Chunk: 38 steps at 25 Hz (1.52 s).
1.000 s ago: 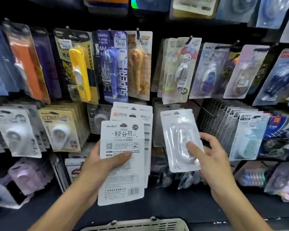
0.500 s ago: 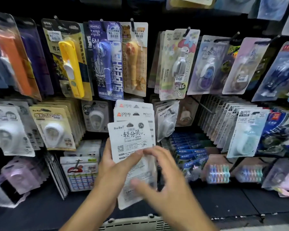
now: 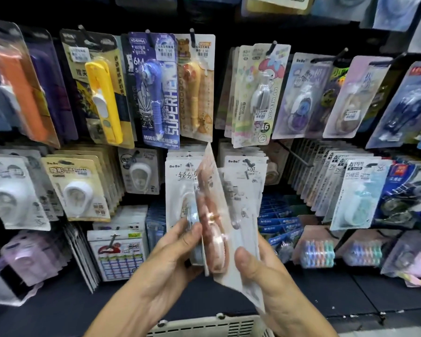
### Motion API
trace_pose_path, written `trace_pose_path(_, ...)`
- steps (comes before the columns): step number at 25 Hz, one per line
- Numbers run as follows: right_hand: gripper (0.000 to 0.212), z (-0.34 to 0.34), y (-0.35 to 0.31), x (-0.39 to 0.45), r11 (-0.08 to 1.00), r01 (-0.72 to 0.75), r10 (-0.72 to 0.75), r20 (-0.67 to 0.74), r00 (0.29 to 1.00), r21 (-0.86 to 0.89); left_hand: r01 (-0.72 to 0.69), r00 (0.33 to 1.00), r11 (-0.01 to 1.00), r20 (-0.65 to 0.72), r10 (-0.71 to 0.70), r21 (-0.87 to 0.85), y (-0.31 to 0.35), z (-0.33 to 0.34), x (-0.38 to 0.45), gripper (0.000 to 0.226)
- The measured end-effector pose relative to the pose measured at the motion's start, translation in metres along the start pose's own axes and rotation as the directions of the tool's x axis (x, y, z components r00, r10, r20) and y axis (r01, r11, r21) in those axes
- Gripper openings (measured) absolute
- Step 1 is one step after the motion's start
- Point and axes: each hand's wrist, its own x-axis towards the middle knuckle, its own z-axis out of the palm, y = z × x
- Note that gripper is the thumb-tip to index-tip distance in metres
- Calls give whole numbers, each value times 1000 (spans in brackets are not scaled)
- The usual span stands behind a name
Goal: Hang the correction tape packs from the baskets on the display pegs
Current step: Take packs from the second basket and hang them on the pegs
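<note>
At centre frame I see both hands raised before the display wall, sharing a small fan of correction tape packs (image 3: 214, 215). My left hand (image 3: 173, 259) grips the stack from the left edge, thumb curled over the front of a white pack printed with Chinese characters. My right hand (image 3: 260, 271) pinches a peach-coloured pack from the right, thumb pressed on its clear blister; that pack is tilted edge-on toward the camera, its top corner just below the upper row of hanging goods. Motion blur hides the finer finger positions. Behind the hands, a white pack on a peg (image 3: 246, 171) hangs right of centre. The rim of a pale basket (image 3: 212, 324) shows at the bottom centre, below both wrists.
</note>
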Motion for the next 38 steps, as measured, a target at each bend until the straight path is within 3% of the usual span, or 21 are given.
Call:
trace_pose_path(5, 55, 2, 3, 1, 993, -105, 112, -150, 982, 54, 93, 995, 995, -37, -94, -36, -8, 9, -4, 102)
trace_pose_path(9, 41, 8, 5, 5, 985, -125, 154, -277, 949, 118, 146, 982, 989, -120, -144, 16, -9, 18, -7, 80)
trace_pose_path(13, 25, 7, 4, 7, 992, -112, 126, -327, 936, 63, 229, 972, 973, -50, -230, -22, 2, 12, -8, 65)
trace_pose_path(17, 25, -11, -9, 10, 986, -109, 40, -451, 892, -128, 179, 983, 983, -50, -177, 40, 7, 6, -6, 56)
trace_pose_path(22, 25, -17, -20, 17, 974, -45, -61, -445, 893, -224, 94, 994, 995, -66, -91, 38, 8, -1, -3, 61)
trace_pose_path(26, 23, -19, -15, 22, 875, 21, -284, -478, 831, -483, 88, 996, 996, 7, -88, 31, 10, -3, -2, 59)
trace_pose_path(30, 19, -25, -14, 23, 809, 130, -452, -467, 760, -573, 50, 998, 994, 36, -54, 94, 10, -3, -2, 56)
trace_pose_path(33, 14, -32, -14, 30, 820, 102, -447, -517, 730, -564, 8, 999, 995, 34, -11, 96, 12, -1, -2, 53)
trace_pose_path(36, 16, -49, -22, 37, 879, 26, -387, -682, 621, -475, -91, 994, 988, -48, 98, 125, 19, -6, 1, 66)
trace_pose_path(38, 17, -57, -25, 38, 851, -12, -422, -697, 580, -525, -152, 982, 982, -95, 163, 113, 24, -13, 3, 65)
